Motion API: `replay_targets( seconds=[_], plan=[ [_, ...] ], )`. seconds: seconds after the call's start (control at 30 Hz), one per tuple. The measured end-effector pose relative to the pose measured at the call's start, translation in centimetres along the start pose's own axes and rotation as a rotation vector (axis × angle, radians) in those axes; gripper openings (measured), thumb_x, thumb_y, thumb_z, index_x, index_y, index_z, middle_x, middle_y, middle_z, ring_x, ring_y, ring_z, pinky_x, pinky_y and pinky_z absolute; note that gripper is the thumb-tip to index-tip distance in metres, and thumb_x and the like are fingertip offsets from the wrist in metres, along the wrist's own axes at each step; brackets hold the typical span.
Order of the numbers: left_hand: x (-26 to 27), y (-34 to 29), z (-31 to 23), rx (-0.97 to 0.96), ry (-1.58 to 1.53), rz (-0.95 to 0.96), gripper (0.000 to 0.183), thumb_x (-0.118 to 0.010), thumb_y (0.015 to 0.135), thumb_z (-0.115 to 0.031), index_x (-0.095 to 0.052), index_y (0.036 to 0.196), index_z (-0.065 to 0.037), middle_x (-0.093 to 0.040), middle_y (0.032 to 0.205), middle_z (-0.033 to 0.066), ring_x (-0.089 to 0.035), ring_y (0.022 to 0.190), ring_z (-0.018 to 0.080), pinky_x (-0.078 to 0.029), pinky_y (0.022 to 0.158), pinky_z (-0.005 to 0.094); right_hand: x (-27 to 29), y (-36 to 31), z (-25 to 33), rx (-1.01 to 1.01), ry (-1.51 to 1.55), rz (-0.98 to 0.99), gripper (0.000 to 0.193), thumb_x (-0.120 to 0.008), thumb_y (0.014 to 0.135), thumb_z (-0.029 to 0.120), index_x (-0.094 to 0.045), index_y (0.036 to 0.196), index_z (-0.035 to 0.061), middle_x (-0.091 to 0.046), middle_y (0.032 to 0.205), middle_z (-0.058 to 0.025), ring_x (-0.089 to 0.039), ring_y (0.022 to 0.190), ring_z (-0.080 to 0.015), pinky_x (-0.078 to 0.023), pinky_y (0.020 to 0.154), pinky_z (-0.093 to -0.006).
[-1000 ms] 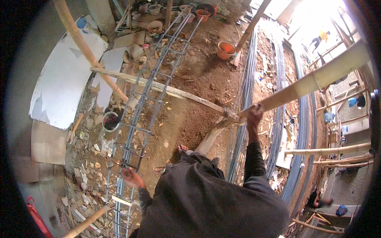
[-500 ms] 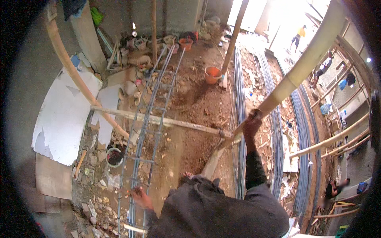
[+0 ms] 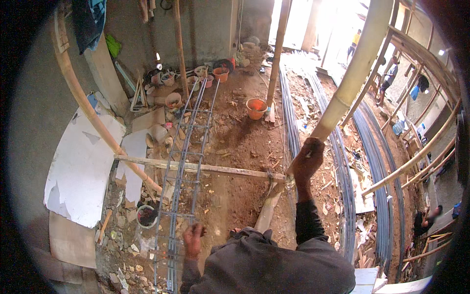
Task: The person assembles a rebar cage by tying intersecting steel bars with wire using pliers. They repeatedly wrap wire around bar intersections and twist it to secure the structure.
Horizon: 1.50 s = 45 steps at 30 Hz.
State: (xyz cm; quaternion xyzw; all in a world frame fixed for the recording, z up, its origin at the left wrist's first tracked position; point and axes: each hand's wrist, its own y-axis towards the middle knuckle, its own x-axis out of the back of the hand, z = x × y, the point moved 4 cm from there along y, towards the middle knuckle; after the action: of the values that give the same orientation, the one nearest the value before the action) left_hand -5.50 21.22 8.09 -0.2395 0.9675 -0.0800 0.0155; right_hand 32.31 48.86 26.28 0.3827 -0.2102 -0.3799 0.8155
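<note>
My right hand (image 3: 308, 158) is wrapped round a thick bamboo pole (image 3: 345, 93) that slants up to the right. Just below that hand, a thin wooden crossbar (image 3: 230, 169) meets the pole at a tied joint. My left hand (image 3: 194, 240) is held low, beside a long rebar cage (image 3: 177, 196) of bars and square ties. Its fingers look curled in, and whatever may be inside them is hidden. Whether it touches the cage I cannot tell. My dark sleeve and back cover the lower middle.
An orange bucket (image 3: 256, 109) stands by a thin post (image 3: 277, 59). Bundles of steel bars (image 3: 374, 147) lie along the right. Rubble, a white bucket (image 3: 147, 216) and a broken white board (image 3: 83, 166) are at left. People are farther off at right, one standing (image 3: 389, 78).
My left hand has moved right and slightly up, its fingers now more curled. My right hand keeps its grip on the bamboo pole. The whole view has tilted and shifted a little.
</note>
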Motion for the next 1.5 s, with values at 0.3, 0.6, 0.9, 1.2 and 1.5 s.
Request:
replay_targets(
  seconds=[0.3,0.6,0.9,1.2,1.5],
  plan=[
    [-8.5,-0.6,-3.0,0.057,0.096,0.414,0.026,-0.067,0.100,-0.021,-0.069,0.109,0.003,-0.074,0.099,0.0104,-0.069,0.094,0.0176,-0.054,0.084,0.0333,0.4,-0.7,-2.4,-0.054,-0.056,-0.046,0.021,-0.049,0.103,0.018,-0.060,0.096,0.0010,-0.061,0.090,-0.0149,-0.061,0.085,-0.0289,-0.049,0.078,-0.0385],
    [-10.1,0.9,-7.0,0.174,-0.307,0.629,0.066,-0.046,0.103,-0.058,-0.064,0.126,0.002,-0.072,0.112,0.0139,-0.068,0.103,0.0243,-0.053,0.092,0.0384,1.1,-1.7,6.6,0.032,0.082,0.079,0.005,-0.058,0.097,0.005,-0.060,0.095,0.0005,-0.062,0.090,-0.0109,-0.059,0.084,-0.0228,-0.048,0.083,-0.0367],
    [-14.3,4.9,-10.8,0.638,-0.993,0.600,0.063,-0.043,0.105,-0.057,-0.053,0.134,-0.001,-0.068,0.122,0.0156,-0.068,0.105,0.0280,-0.056,0.092,0.0391,0.5,-15.3,13.0,0.391,0.408,1.262,0.023,-0.075,0.081,0.013,-0.064,0.100,0.0050,-0.067,0.087,-0.0133,-0.068,0.080,-0.0337,-0.055,0.070,-0.0425],
    [-10.8,9.7,-13.0,0.456,-0.788,0.547,0.037,-0.058,0.104,-0.035,-0.056,0.127,-0.005,-0.040,0.071,-0.0061,-0.034,0.053,0.0043,-0.027,0.044,0.0204,4.6,-16.9,16.0,0.293,0.651,1.498,0.021,-0.071,0.083,0.018,-0.063,0.098,0.0068,-0.066,0.082,-0.0122,-0.068,0.078,-0.0345,-0.055,0.068,-0.0444],
    [-1.8,14.8,-17.2,0.197,-0.868,0.124,0.030,-0.053,0.106,-0.039,-0.055,0.100,-0.009,-0.035,0.068,-0.0054,-0.030,0.055,0.0059,-0.024,0.045,0.0232,4.1,-16.6,15.3,0.290,0.583,1.699,0.016,-0.068,0.084,0.016,-0.062,0.096,0.0072,-0.067,0.084,-0.0130,-0.068,0.081,-0.0351,-0.054,0.070,-0.0465]
  ],
)
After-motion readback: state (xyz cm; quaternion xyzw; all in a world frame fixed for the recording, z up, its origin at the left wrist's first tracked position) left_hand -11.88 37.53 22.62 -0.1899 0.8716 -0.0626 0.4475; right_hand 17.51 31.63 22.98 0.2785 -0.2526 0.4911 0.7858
